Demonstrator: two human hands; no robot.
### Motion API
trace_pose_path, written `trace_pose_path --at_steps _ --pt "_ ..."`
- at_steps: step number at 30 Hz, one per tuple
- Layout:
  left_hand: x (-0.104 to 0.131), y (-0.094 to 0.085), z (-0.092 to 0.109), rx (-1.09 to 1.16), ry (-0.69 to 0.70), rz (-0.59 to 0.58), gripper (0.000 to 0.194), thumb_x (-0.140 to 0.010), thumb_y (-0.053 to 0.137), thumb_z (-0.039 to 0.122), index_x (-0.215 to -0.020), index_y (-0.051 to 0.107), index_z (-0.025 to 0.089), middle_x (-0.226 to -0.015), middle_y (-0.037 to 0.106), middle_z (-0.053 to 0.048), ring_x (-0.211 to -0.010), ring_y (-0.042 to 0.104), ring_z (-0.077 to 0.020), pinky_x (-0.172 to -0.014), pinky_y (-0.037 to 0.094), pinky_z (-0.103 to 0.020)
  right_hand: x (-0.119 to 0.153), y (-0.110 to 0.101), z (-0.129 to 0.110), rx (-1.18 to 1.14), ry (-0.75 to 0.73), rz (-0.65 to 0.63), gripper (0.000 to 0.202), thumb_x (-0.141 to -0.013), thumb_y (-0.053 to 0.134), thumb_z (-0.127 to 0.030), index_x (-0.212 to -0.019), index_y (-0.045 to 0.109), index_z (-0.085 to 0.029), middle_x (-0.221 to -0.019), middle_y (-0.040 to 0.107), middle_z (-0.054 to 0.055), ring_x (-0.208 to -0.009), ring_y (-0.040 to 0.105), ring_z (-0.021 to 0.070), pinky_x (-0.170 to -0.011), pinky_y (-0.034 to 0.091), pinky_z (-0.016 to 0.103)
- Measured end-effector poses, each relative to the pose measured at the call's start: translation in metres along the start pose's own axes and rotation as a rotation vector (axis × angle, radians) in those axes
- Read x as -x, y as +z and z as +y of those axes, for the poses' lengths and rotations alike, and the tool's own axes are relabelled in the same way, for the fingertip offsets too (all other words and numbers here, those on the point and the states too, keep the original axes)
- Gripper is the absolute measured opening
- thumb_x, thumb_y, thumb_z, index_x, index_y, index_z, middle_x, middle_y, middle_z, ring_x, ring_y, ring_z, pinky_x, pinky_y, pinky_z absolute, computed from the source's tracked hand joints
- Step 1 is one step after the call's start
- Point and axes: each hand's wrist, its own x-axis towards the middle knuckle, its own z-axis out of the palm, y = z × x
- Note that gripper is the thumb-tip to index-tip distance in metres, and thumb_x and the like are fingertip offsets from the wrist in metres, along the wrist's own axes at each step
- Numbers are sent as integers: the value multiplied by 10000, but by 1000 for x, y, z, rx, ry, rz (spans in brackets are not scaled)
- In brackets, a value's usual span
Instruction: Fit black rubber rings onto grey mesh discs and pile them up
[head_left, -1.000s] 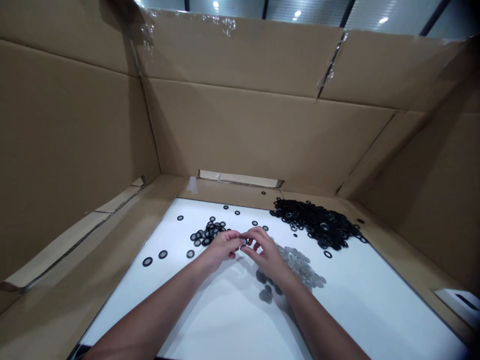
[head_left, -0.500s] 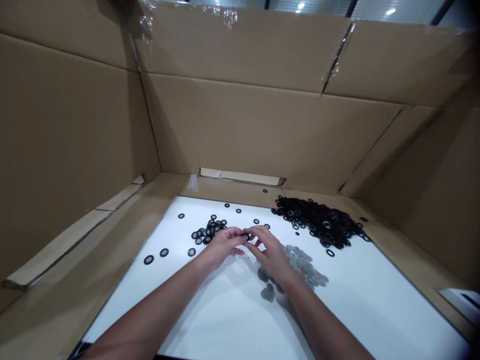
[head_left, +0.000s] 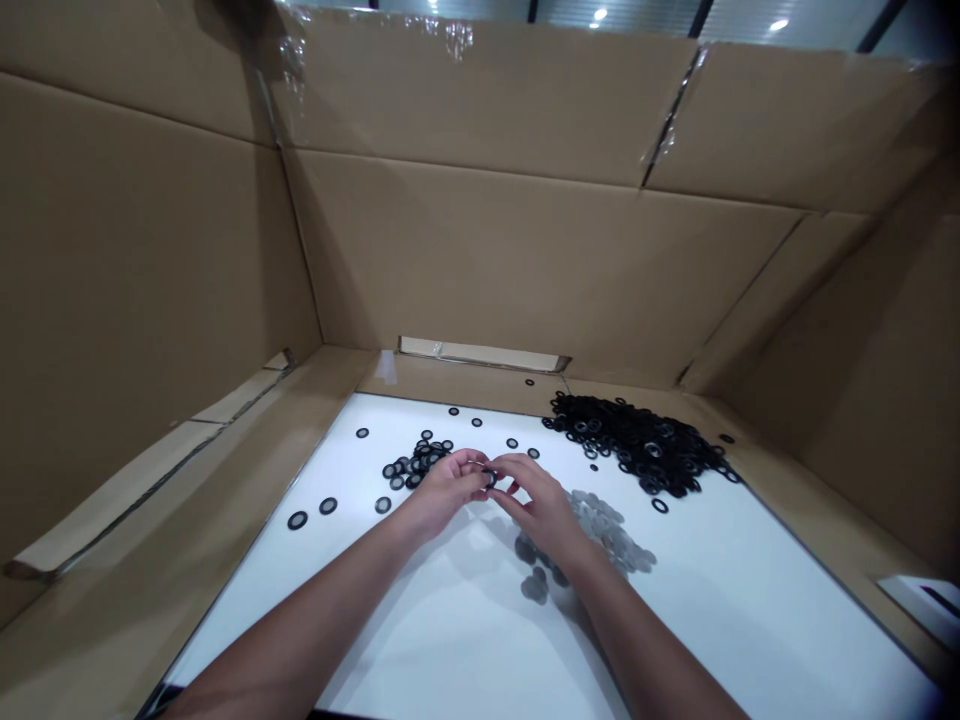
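Observation:
Between the fingertips of both hands is a small black ring with a grey disc in its middle [head_left: 490,479], held just above the white board. My left hand [head_left: 444,492] pinches it from the left, and my right hand [head_left: 541,503] grips its right edge with thumb and fingers. Left of my left hand lies a cluster of similar black rings with grey centres [head_left: 420,463]. Loose grey discs [head_left: 607,530] are spread beside and partly under my right wrist. Further off on the right is a large heap of black rings [head_left: 645,440], their centres open.
A white board [head_left: 442,640] lies inside a tall cardboard box [head_left: 480,250] whose walls rise at the back and both sides. Single filled rings [head_left: 298,520] are scattered along the board's left part. A white object [head_left: 922,605] sits at the right edge.
The fingers of both hands have shifted slightly around the ring, and it has tilted a little and sits slightly lower. The piles look the same.

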Motion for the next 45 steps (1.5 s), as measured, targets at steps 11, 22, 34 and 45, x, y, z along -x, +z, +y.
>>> trace_pose_path --at_steps 11,22,34,45 --pt "1 5 0 14 8 -26 347 -704 811 250 -961 619 118 -795 649 -28 -766 616 -135 -800 492 -304 0 2 -5 89 -17 -19 419 -925 583 -208 -1319 540 -342 -1151 586 66 -839 603 183 -706 573 343" --pt "-2 0 -7 22 8 -5 376 -714 806 260 -1021 639 122 -907 676 -75 -887 645 -178 -865 484 -323 -2 5 -6 75 -9 -22 505 -922 570 -199 -1386 459 -365 -1176 585 64 -856 608 190 -671 576 326" --pt "-2 1 -6 29 -7 -4 354 -701 811 254 -970 625 118 -859 658 -55 -846 637 -164 -855 487 -327 -1 2 -4 61 -12 -39 524 -927 563 -195 -1403 441 -379 -1156 583 57 -868 594 191 -672 560 322" --pt "-3 -2 -3 -62 4 18 340 -706 774 265 -967 585 156 -769 588 4 -717 567 -116 -729 448 -259 -1 6 2 103 15 37 585 -874 655 -247 -1403 431 -355 -1115 502 73 -811 569 186 -669 560 345"
